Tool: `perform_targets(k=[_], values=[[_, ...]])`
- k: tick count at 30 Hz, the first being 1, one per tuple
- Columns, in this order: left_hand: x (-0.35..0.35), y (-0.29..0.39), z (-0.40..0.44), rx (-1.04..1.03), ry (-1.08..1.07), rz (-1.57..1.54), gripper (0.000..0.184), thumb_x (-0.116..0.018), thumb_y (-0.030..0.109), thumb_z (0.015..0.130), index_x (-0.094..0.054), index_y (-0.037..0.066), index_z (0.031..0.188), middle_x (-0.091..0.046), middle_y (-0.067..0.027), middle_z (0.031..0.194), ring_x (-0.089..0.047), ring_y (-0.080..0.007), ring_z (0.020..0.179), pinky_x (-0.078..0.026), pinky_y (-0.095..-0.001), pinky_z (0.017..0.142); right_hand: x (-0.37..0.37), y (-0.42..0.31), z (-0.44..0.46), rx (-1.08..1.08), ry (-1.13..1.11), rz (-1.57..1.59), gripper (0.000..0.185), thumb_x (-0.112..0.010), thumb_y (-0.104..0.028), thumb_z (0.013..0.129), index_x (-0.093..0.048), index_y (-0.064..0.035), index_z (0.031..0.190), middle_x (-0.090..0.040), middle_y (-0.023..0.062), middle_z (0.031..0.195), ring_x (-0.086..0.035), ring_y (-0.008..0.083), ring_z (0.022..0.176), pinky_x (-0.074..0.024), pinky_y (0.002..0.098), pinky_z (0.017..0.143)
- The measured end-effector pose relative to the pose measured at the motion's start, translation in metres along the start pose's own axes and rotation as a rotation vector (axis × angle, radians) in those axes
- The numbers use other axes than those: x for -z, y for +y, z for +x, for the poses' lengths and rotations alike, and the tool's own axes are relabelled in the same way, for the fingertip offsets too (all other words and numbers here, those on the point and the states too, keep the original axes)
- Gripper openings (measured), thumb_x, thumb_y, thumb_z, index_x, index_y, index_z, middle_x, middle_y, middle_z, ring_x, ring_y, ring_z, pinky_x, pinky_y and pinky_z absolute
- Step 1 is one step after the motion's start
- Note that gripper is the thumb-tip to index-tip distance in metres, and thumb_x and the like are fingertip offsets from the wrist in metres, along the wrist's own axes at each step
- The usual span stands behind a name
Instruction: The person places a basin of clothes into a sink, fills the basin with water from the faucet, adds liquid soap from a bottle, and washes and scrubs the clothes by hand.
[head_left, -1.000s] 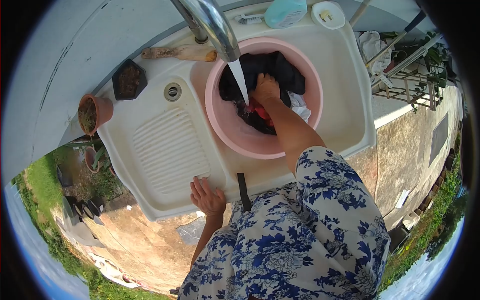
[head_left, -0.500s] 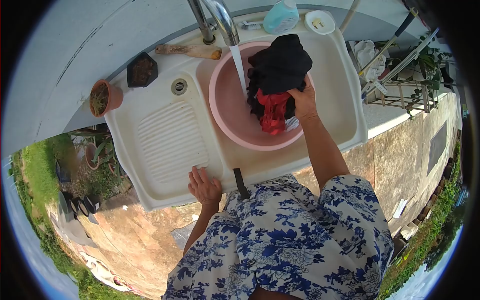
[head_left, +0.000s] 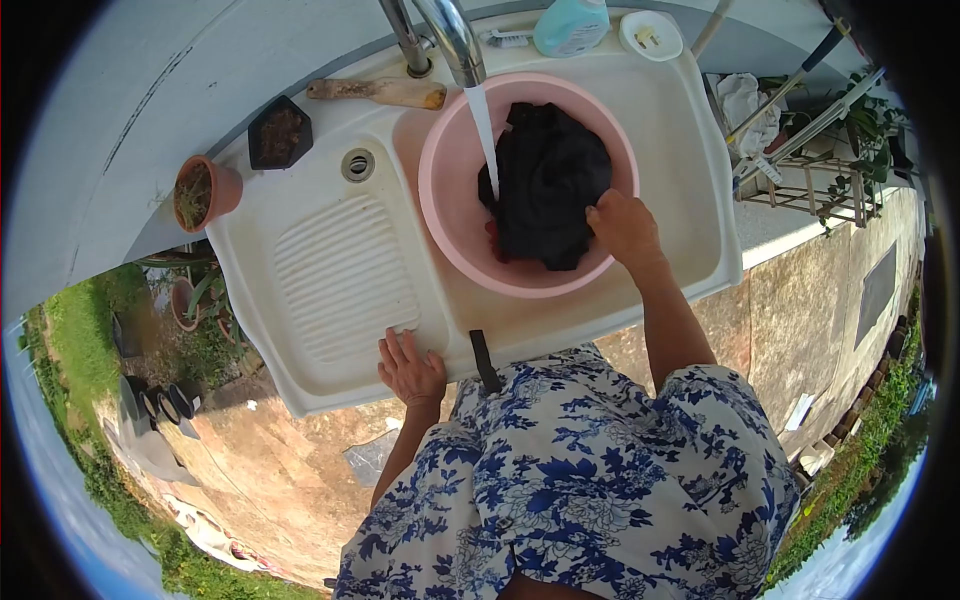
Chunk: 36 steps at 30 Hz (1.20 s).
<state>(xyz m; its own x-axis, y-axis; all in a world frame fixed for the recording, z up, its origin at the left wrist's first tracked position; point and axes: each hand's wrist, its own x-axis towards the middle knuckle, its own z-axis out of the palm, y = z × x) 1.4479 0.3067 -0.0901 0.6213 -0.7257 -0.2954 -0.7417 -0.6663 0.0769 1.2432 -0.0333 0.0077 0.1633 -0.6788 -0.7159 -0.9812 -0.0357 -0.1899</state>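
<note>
One round terracotta pot and one dark six-sided planter stand around ten o'clock, beside a smooth off-white sink outdoors. At nine o'clock its ridged washboard slopes below one round metal drain. The left hand rests flat on the sink's edge at half past seven, fingers slightly apart. One worn wooden paddle lies at eleven; near twelve, one shiny tap pours into one round pink basin. Inside the basin sits soft, crumpled black cloth. The right hand's fingers are curled together, pinching the cloth's edge at the basin's four o'clock. Behind stand one brush, one blue-green bottle and one white dish, toward one o'clock.
</note>
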Motion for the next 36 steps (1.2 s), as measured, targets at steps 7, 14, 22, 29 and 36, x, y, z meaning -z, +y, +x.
perform_targets(k=[7, 14, 22, 29, 36], values=[[0.001, -0.001, -0.001, -0.023, 0.018, -0.013, 0.058, -0.052, 0.028, 0.076, -0.042, 0.007, 0.130, -0.026, -0.0162, 0.145, -0.023, -0.0364, 0.133, -0.022, -0.0551, 0.101, -0.080, -0.052, 0.101, -0.012, 0.156, 0.110, 0.113, -0.070, -0.061, 0.064, -0.008, -0.0143, 0.146, 0.001, 0.0169, 0.151, -0.010, 0.0413, 0.137, -0.0211, 0.0667, 0.100], [0.000, -0.002, -0.003, -0.039, 0.015, 0.005, 0.060, -0.053, 0.026, 0.075, -0.042, 0.007, 0.130, -0.026, -0.0172, 0.144, -0.024, -0.0367, 0.133, -0.023, -0.0546, 0.101, -0.107, -0.059, 0.164, -0.099, 0.226, -0.135, 0.099, -0.072, -0.054, 0.066, -0.027, -0.0090, 0.142, -0.013, 0.0090, 0.149, -0.022, 0.0336, 0.133, -0.0312, 0.0580, 0.099], [-0.002, -0.003, -0.004, -0.037, 0.036, -0.011, 0.058, -0.053, 0.027, 0.075, -0.043, 0.006, 0.129, -0.027, -0.0173, 0.144, -0.025, -0.0370, 0.133, -0.023, -0.0544, 0.100, -0.083, -0.019, 0.200, -0.073, 0.473, 0.219, 0.059, -0.073, -0.038, 0.066, -0.059, -0.0057, 0.113, -0.064, 0.0178, 0.102, -0.060, 0.0351, 0.098, -0.0465, 0.0414, 0.088], [-0.001, -0.001, -0.001, -0.017, 0.033, -0.043, 0.057, -0.053, 0.028, 0.077, -0.044, 0.006, 0.129, -0.026, -0.0167, 0.144, -0.024, -0.0367, 0.133, -0.022, -0.0546, 0.101, -0.081, -0.028, 0.129, 0.095, 0.509, 1.073, 0.052, -0.073, -0.025, 0.065, -0.060, -0.0012, 0.110, -0.066, 0.0157, 0.097, -0.062, 0.0293, 0.093, -0.0466, 0.0348, 0.084], [-0.005, -0.001, 0.000, -0.043, 0.056, -0.028, 0.056, -0.053, 0.027, 0.077, -0.044, 0.006, 0.128, -0.027, -0.0159, 0.144, -0.024, -0.0369, 0.132, -0.022, -0.0550, 0.101, -0.030, -0.065, 0.034, 0.551, 0.303, 1.606, 0.030, -0.068, -0.003, 0.073, -0.063, -0.0040, 0.102, -0.065, 0.0039, 0.093, -0.061, 0.0143, 0.082, -0.0488, 0.0267, 0.077]])
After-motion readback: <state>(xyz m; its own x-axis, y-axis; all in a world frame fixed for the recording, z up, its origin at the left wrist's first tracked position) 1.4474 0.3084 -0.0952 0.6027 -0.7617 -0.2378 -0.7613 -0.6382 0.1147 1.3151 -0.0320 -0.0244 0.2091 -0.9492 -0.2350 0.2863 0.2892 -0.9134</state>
